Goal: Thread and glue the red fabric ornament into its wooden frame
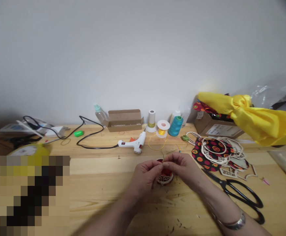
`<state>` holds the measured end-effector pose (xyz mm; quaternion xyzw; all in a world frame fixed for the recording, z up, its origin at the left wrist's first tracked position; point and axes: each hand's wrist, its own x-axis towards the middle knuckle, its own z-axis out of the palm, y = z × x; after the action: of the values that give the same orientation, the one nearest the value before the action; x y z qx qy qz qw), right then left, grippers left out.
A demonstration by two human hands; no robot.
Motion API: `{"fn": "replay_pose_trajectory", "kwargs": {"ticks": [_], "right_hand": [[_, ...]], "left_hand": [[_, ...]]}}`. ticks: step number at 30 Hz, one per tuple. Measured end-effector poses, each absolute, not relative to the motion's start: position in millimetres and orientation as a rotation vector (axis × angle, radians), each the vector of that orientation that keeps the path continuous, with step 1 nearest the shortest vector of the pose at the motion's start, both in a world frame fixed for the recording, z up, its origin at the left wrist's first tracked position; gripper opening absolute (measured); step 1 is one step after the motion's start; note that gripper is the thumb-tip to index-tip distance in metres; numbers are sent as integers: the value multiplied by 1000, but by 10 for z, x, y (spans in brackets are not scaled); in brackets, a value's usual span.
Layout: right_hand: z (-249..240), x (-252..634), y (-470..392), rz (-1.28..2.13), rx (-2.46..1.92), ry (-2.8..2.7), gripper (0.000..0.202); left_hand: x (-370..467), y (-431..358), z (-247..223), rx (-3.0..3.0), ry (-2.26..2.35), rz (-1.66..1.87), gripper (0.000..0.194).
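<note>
My left hand (145, 175) and my right hand (184, 169) meet over the table, both closed in a pinch. Their fingertips come together at the top of a small round red ornament (167, 179) with a pale cut-out lattice along its lower part. A thin greenish-yellow cord (172, 151) rises from between the fingertips and trails to the right. The pinching fingers cover the ornament's upper edge, so how the cord joins it is hidden. Black-handled scissors (228, 187) lie beside my right forearm.
A white glue gun (134, 144) lies behind my hands, its black cable running left. Along the wall stand an open cardboard box (125, 126), a yellow cord spool (163, 127) and a teal thread cone (175, 126). Lattice cut-outs (216, 152) and yellow fabric (256, 114) are at right.
</note>
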<state>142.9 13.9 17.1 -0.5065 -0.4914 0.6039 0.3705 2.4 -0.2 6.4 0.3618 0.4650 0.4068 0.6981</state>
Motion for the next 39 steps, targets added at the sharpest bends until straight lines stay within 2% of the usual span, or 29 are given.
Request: {"fn": "replay_pose_trajectory", "kwargs": {"ticks": [7,14,23,25,32,39], "right_hand": [[143,1418,136,1501,-1320,-1269,13],[105,1433,127,1134,-1405,-1595,12],[38,1469,129,857,-1477,-1654,13],[24,1458,134,919,-1455,-1585,13],[71,1388,122,1615,-1166,-1017,21],[148,1387,82,1592,-1214,-1022,26]], "left_hand": [[20,0,86,846,1088,868,22],[-2,24,143,947,1094,844,16],[-58,42,99,1126,1209,965,12],[-46,26,78,1192,1173,961,11],[10,-38,6,1413,1089,905,10],[-23,-38,37,1394,1193,1058,5]]}}
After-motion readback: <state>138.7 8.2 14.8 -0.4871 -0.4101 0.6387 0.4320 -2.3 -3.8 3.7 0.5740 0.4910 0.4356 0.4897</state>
